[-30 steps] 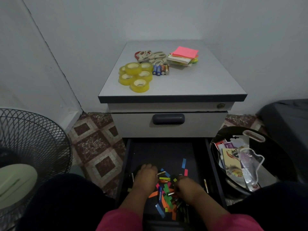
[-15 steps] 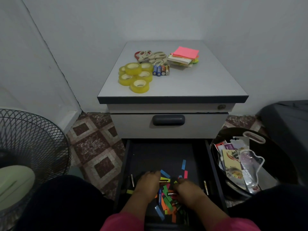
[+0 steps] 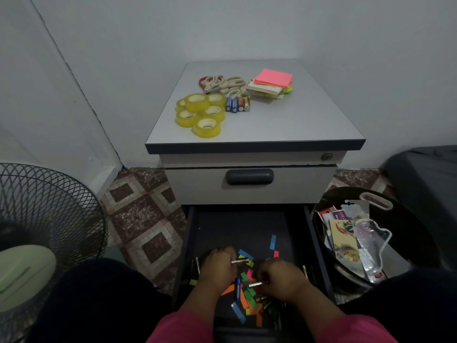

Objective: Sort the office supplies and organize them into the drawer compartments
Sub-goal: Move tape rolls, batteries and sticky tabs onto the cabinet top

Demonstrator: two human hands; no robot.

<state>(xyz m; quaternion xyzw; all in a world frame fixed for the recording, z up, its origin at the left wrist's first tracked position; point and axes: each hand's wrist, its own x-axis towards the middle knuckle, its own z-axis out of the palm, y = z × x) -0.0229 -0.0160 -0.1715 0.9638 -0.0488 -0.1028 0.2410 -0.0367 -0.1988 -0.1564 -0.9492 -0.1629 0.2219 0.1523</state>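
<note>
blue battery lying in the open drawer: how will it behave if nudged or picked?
The blue battery is a smooth cylinder lying on its side, so it likely rolls if nudged. It rests among loose paper strips, which may slide under it. Probably rigid and easy to pinch.

Yellow tape rolls (image 3: 200,112) sit on the pale grey cabinet top (image 3: 284,125), right of them blue and orange batteries (image 3: 237,104) and a sticky-note stack (image 3: 272,82) topped pink. The black drawer (image 3: 242,224) holds paper strips (image 3: 249,290) in orange, green, blue, yellow and pink. The floor (image 3: 143,219) shows maroon-and-cream diamond tiles. Sleeves (image 3: 178,328) are pink.
</note>
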